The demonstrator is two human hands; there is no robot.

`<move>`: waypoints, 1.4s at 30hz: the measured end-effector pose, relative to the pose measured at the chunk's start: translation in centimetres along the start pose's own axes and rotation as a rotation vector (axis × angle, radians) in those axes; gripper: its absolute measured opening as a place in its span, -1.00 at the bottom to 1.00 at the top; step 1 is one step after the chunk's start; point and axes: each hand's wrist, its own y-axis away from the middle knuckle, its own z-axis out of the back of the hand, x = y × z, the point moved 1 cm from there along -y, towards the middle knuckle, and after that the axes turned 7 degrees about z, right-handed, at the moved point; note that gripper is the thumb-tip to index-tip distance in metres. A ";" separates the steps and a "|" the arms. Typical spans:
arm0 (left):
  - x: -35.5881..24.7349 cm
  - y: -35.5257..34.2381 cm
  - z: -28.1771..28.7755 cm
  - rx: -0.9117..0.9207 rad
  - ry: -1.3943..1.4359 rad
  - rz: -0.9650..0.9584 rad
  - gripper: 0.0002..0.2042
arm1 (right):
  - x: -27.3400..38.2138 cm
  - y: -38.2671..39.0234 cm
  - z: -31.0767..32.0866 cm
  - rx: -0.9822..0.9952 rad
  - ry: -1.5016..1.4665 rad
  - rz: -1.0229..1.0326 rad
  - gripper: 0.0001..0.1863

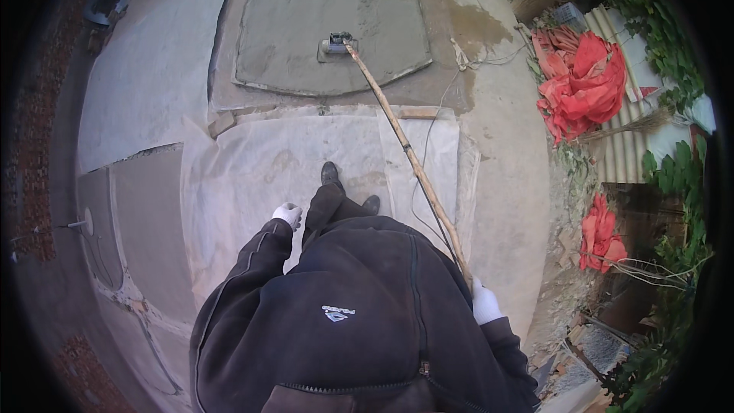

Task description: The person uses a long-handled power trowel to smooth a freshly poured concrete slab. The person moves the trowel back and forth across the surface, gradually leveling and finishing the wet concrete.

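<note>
In a white glove, my right hand (485,303) is closed around the near end of a long wooden pole (413,159). The pole slants away to the far left and ends at a small motorised smoothing tool (336,44) with a flat plate, which rests on a slab of wet grey concrete (329,0). A thin dark cable (420,187) runs along part of the pole. My left hand (288,216), also gloved in white, hangs beside my leg with its fingers loosely curled and nothing visible in it.
Pale sheeting (260,160) lies under my dark shoes (329,173). Wood pieces (420,113) lie at the slab's near edge. Red sheeting (585,80), corrugated panels (615,145) and leafy plants (673,241) line the right side. A grey-blue tub (107,4) stands far left.
</note>
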 end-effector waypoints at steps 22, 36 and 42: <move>-17.1 -2.7 -1.5 0.097 0.209 -0.222 -0.63 | -1.6 2.5 -0.7 -0.121 0.101 0.100 -0.41; -30.1 -2.9 -22.2 0.440 0.143 -0.085 -0.44 | 4.0 6.7 -0.8 0.055 0.136 -0.276 -0.52; -30.2 -5.1 -25.2 0.475 0.193 0.034 -0.43 | 5.3 6.8 -0.8 0.051 0.154 -0.284 -0.55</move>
